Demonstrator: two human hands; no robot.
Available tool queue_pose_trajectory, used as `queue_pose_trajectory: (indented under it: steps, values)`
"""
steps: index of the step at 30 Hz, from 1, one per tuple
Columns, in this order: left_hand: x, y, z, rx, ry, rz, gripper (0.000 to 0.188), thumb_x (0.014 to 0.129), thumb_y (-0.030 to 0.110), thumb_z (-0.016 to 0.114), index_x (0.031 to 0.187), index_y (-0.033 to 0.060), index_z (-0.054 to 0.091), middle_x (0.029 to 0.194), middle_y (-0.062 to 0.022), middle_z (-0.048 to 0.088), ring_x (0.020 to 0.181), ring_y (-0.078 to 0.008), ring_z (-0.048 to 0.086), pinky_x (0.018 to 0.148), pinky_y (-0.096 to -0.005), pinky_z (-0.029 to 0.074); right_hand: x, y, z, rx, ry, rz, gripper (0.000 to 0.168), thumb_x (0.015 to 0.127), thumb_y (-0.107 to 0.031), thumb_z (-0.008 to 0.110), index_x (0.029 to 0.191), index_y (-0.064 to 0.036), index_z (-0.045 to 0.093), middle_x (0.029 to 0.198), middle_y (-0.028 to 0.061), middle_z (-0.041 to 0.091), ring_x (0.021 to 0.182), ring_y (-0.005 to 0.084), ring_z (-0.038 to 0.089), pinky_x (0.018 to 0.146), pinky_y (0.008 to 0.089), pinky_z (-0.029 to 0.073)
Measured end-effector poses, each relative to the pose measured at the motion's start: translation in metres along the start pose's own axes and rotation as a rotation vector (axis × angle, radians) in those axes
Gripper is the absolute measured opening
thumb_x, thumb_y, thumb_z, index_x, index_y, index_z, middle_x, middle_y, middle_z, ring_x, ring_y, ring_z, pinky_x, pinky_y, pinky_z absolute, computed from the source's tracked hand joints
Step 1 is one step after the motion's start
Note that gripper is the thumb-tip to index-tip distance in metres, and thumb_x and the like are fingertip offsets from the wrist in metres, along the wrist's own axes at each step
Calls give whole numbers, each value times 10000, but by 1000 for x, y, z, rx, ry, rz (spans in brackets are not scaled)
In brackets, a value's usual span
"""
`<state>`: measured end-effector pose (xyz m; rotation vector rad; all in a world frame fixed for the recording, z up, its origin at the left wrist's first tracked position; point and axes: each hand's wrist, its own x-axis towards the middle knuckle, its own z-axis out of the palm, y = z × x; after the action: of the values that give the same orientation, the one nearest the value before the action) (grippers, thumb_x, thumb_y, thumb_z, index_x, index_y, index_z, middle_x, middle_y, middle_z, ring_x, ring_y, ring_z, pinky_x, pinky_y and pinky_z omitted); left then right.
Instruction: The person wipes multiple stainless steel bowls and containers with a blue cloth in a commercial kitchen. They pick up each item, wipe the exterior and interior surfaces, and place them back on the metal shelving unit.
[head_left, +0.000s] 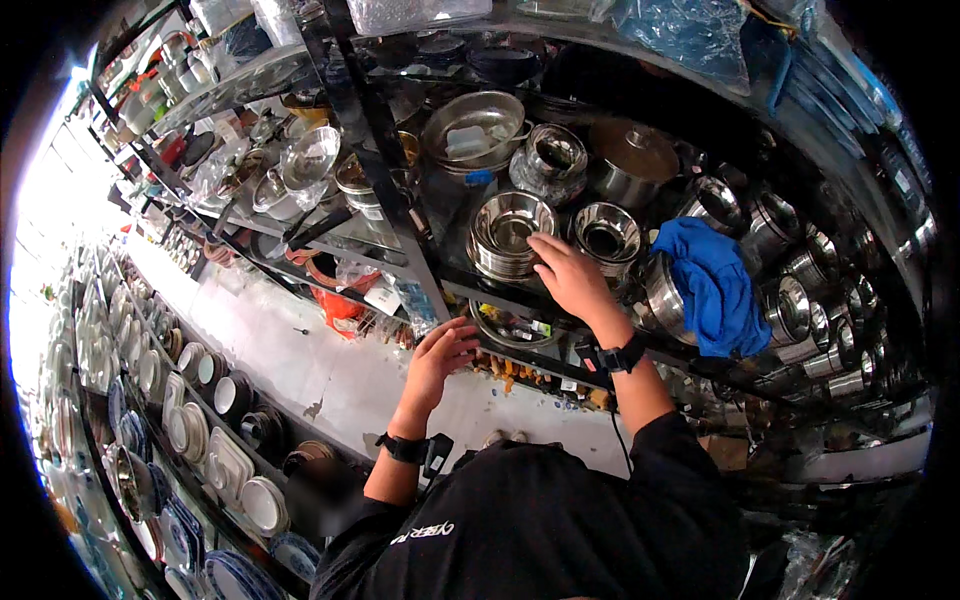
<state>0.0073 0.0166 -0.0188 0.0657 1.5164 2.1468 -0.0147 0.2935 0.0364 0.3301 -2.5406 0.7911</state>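
My right hand (577, 285) reaches over the shelf, its fingertips at the right rim of a stack of stainless steel bowls (484, 259). Whether they touch the metal is hard to tell, and nothing is gripped. Just right of those fingers stands a second, smaller stack of steel bowls (606, 232). A blue cloth (709, 289) drapes over a steel pot (666, 296) farther right. My left hand (435, 364) hovers lower, in front of the shelf's edge, holding nothing, with its fingers loosely apart. Both wrists wear black straps.
Behind the bowls are a glass-lidded pan (476, 131), round steel pots (551, 161) and a lidded pot (634, 161). A dark shelf post (382, 142) rises to the left. Plates (262, 506) fill the shelves behind me, across a pale floor aisle (300, 367). More metal pots (787, 311) line the right.
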Motion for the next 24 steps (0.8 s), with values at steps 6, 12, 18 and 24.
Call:
queue_pose_trajectory:
  steps: [6,12,18,24]
  values:
    - [-8,-7,-6,-33,-4,15,435,1019,243,450,1375,-6,466,1279,-156,593,1109,-242,618,923,-359,504,9,10,4,11,-19,-58,177,902,-106,600,1048,-23,654,1089,131,650,987,341,618,841,410,504]
    - [-5,-6,3,-31,-44,18,469,1022,309,438,1383,10,458,1288,-159,587,1137,-258,602,946,-367,486,16,8,-2,93,250,-64,165,905,-100,609,1040,-20,660,1068,144,661,983,348,622,839,406,503]
    - [5,3,31,-124,-228,59,647,1005,532,353,1444,57,375,1363,-179,517,1200,-287,556,999,-416,446,-32,-30,-29,235,316,-44,181,905,-82,619,1068,-20,667,1100,152,657,1027,327,630,870,394,507]
    - [12,-3,61,-539,-218,16,788,924,700,350,1457,121,378,1415,-109,478,1222,-327,524,990,-467,457,-121,-54,-10,275,41,-127,275,875,-50,646,1150,-40,644,1196,126,619,1089,302,602,925,398,492]
